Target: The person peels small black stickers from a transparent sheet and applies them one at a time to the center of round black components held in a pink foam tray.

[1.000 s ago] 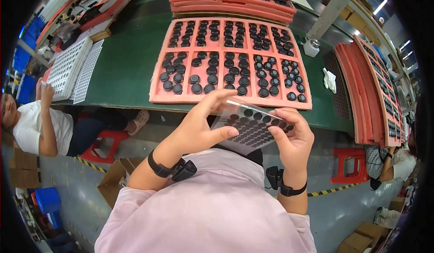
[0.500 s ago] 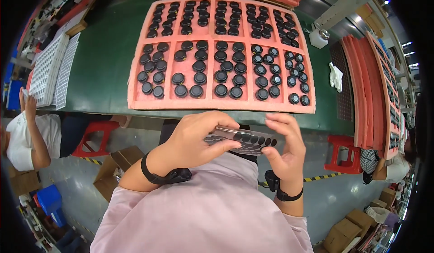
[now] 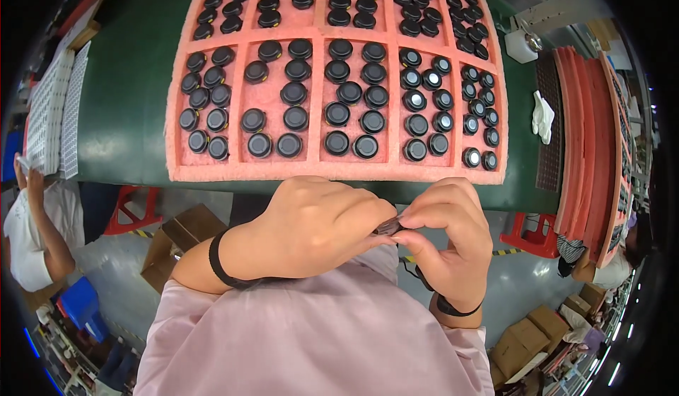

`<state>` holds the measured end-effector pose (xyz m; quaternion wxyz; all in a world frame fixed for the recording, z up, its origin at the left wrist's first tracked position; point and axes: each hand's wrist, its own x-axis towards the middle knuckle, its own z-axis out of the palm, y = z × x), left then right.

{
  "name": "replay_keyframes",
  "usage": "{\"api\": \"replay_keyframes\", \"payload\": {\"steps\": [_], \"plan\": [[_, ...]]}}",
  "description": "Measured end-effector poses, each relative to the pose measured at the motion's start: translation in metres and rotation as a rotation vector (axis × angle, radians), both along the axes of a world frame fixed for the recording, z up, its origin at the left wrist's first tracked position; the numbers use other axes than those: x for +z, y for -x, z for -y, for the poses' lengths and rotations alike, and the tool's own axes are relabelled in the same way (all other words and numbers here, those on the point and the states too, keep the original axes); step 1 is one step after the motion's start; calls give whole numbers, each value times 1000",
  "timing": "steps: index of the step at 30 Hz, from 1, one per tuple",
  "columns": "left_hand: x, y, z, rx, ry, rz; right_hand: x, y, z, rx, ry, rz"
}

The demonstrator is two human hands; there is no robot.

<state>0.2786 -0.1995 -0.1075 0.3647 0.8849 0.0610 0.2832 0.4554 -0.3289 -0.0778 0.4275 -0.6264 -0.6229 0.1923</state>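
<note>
My left hand [image 3: 322, 219] is closed around a thin clear sheet of black round stickers [image 3: 386, 228], in front of my body just off the table's near edge. Only a small dark end of the sheet shows past the fingers. Against that end, my right hand [image 3: 449, 237] pinches with thumb and forefinger; whether a single dot is between them is hidden. Beyond both hands lies a pink foam tray [image 3: 339, 172], divided into compartments. Rows of black round caps [image 3: 289, 145] stand in it, some with shiny tops.
The tray rests on a green table [image 3: 127, 113]. White sheets [image 3: 46, 124] are stacked at left; a white glove [image 3: 542, 117], a white bottle [image 3: 522, 46] and stacked pink foam trays [image 3: 590, 155] are at right. Co-workers sit on both sides, near red stools [image 3: 530, 235]. Cardboard boxes [image 3: 520, 346] stand on the floor.
The sheet has tilted, so its face with the dots no longer shows. My right hand has closed from apart to a pinch at its end. My view has shifted nearer the tray.
</note>
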Motion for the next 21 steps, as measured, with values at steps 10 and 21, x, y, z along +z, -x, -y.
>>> {"api": "replay_keyframes", "payload": {"steps": [10, 21], "plan": [[-8, -6, -10, -62, -94, -17, 0, -13, -7, 54, 119, 62], [-14, -15, -10, -85, -54, -71, -5, -18, -1, -10, 162, 40]]}}
